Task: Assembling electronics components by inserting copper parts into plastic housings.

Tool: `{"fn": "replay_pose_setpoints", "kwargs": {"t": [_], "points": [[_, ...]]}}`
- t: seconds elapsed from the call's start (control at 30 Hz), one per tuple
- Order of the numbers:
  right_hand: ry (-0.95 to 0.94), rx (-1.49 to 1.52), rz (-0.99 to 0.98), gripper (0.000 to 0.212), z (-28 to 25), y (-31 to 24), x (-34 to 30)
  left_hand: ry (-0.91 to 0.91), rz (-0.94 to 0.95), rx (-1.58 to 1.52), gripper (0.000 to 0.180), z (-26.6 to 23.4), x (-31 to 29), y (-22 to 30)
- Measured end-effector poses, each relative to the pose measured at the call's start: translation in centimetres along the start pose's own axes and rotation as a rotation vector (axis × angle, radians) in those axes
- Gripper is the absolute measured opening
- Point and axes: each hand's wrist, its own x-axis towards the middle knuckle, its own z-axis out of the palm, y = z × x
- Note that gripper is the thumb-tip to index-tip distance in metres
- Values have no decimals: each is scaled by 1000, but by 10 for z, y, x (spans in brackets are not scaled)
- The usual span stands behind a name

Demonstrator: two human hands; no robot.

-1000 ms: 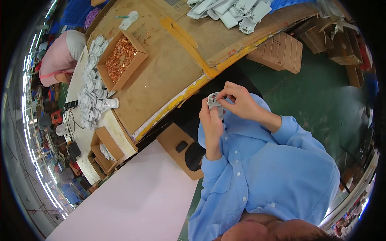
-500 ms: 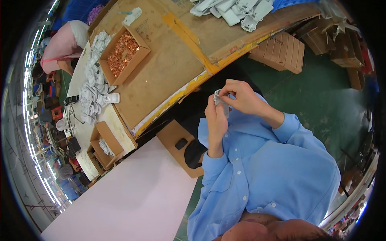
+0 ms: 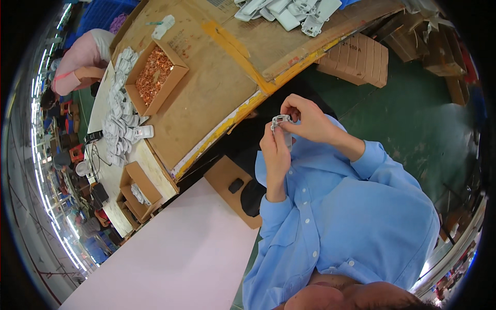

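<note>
Just off the table's edge, in front of my chest, a small white plastic housing (image 3: 280,120) is held between both hands. My left hand (image 3: 276,155) grips it from below, fingers closed around its side. The fingers of my right hand (image 3: 309,120) are bent and pressed against its upper end. Whether a small part sits between the right fingertips is hidden. On the table, a cardboard box (image 3: 172,82) holds many small copper-coloured metal pieces (image 3: 154,72). A heap of white plastic housings (image 3: 120,129) lies to the left of that box.
More white plastic shells (image 3: 289,13) are piled at the table's far edge. A smaller carton (image 3: 142,181) with white parts stands at the left. Brown cartons (image 3: 356,59) sit on the green floor at right. Another person in pink (image 3: 82,54) bends over at the far left.
The white housing has tilted so its open upper end shows more. My right hand has shifted slightly left and up. The view has turned a little.
</note>
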Motion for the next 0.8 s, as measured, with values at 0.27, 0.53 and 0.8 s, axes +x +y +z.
{"fn": "replay_pose_setpoints", "kwargs": {"t": [0.27, 0.53, 0.8], "points": [[-90, 56, 92, 22, -7, 7, 5, -12, 155, 232, 22, 2, 4, -3], [-181, 63, 149, 18, -15, 6, 7, -106, 153, 309, 20, -2, 2, -3], [-278, 132, 174, 17, -16, 17, 8, -156, 156, 346, 20, -5, 0, -6]]}}
